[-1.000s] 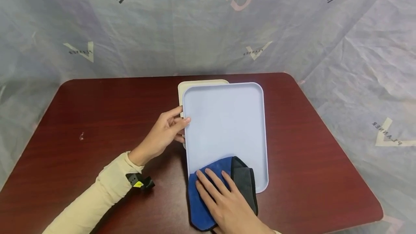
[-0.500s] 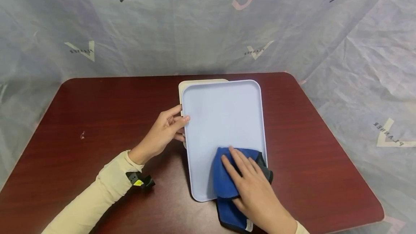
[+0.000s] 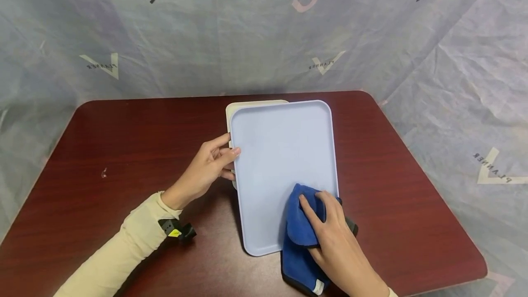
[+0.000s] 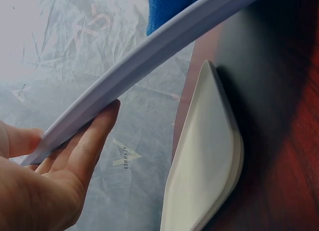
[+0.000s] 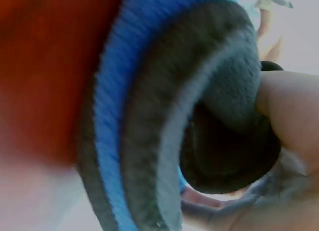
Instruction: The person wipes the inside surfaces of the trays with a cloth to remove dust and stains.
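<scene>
A pale blue rectangular tray (image 3: pixel 272 159) is held tilted above the table, its left rim pinched between the thumb and fingers of my left hand (image 3: pixel 206 168). In the left wrist view the thumb lies on top of the rim and the fingers (image 4: pixel 92 146) support it from below. My right hand (image 3: pixel 338 237) grips a bunched blue and grey cloth (image 3: pixel 303 223) at the tray's lower right corner. Part of the cloth hangs over the near edge with a white tag showing. The right wrist view is filled by the folded cloth (image 5: pixel 149 101), its dark edging close to the camera.
Beneath the blue tray lie cream trays (image 4: pixel 204 161), stacked on the dark red table (image 3: pixel 136 150); a strip of the upper cream tray shows at the back left. Grey printed sheeting (image 3: pixel 177 35) hangs behind the table and along its right side.
My right hand has moved the cloth from the tray's near left corner rightward to the lower right edge, and its fingers have curled into it. The left hand keeps its hold; the tray tilted slightly.
</scene>
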Tool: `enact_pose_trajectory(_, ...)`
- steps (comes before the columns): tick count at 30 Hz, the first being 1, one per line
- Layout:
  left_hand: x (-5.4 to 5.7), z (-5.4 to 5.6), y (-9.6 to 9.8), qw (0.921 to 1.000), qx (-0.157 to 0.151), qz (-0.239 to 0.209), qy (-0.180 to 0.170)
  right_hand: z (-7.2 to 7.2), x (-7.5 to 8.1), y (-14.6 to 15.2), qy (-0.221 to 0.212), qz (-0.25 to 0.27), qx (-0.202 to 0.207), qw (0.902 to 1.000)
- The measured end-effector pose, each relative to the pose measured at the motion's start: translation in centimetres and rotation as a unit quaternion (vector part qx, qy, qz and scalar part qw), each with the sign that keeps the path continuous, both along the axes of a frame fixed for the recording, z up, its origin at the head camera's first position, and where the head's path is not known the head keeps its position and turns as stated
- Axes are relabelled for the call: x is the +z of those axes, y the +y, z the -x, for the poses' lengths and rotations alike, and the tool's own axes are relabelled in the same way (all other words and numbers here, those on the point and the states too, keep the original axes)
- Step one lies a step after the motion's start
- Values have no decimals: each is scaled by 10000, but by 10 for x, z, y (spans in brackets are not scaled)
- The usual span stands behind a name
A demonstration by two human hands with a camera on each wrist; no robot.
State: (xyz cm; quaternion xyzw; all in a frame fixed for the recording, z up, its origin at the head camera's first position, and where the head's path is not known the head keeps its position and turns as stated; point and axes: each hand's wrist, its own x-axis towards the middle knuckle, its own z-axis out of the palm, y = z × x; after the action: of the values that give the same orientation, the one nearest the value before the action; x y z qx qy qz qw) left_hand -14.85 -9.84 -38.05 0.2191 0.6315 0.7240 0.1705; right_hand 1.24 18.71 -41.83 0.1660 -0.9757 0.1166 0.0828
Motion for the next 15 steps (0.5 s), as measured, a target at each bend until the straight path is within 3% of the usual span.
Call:
enact_pose_trajectory(9, 1, 0, -2, 9999, 74, 83, 40, -4, -8, -1, 44, -73, -25, 10000)
enact_pose_trajectory(15, 1, 0, -1, 9999, 78, 76, 115, -2, -4, -12, 37, -190, 242, 9995)
